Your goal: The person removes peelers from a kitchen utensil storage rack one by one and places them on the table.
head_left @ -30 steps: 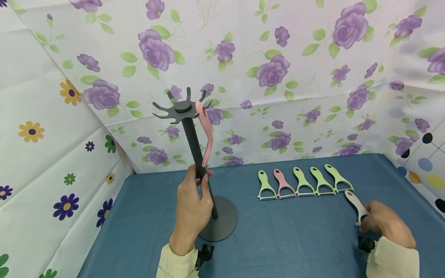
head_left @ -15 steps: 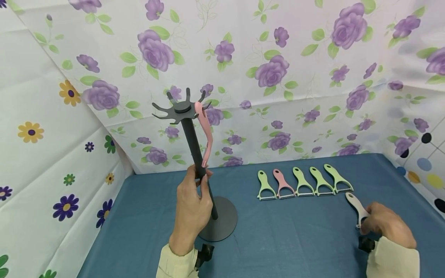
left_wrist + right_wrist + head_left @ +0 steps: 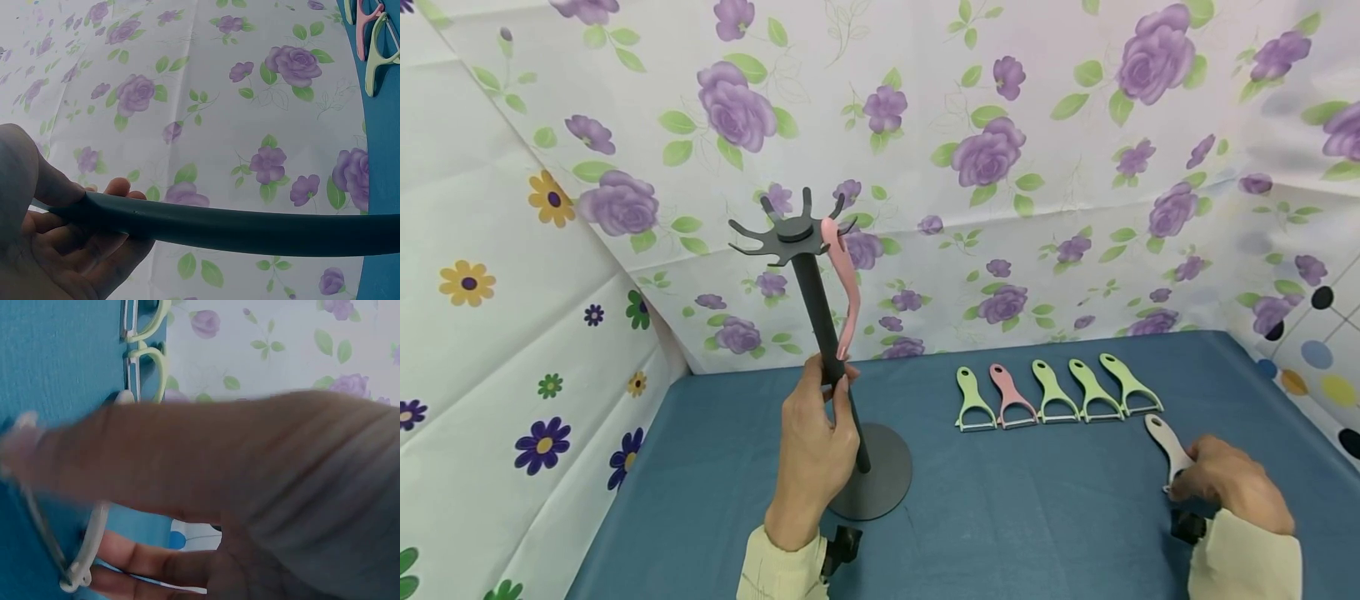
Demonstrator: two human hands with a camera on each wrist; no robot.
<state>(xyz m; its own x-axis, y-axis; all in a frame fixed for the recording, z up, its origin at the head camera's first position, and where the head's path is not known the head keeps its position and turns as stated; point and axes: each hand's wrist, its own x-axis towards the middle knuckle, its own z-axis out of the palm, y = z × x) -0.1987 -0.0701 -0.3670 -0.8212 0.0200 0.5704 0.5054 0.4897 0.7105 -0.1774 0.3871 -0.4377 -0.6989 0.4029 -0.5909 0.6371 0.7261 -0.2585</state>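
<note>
A black stand [image 3: 812, 292] rises from a round base, with hooked arms spreading at its top. My left hand [image 3: 816, 442] grips its pole; in the left wrist view thumb and fingers lie around the dark pole [image 3: 269, 231]. From one hook hangs a pink peeler [image 3: 847, 283]. At the right, my right hand [image 3: 1232, 483] holds a white peeler [image 3: 1165, 437] by its blade end, close over the blue tabletop. The right wrist view has the thumb on one side of the white peeler [image 3: 94, 540] and fingers on the other; the thumb hides part of it.
Several green peelers [image 3: 1052, 387] and one pink peeler [image 3: 1009, 392] lie in a row on the blue table [image 3: 985, 517], handles pointing back. A flowered cloth [image 3: 925, 183] hangs behind the table, with other patterned cloths at the sides.
The white peeler and my right hand have shifted slightly, with the peeler's blade end turning a little to the left. My left hand, the stand and the hanging peeler stay put.
</note>
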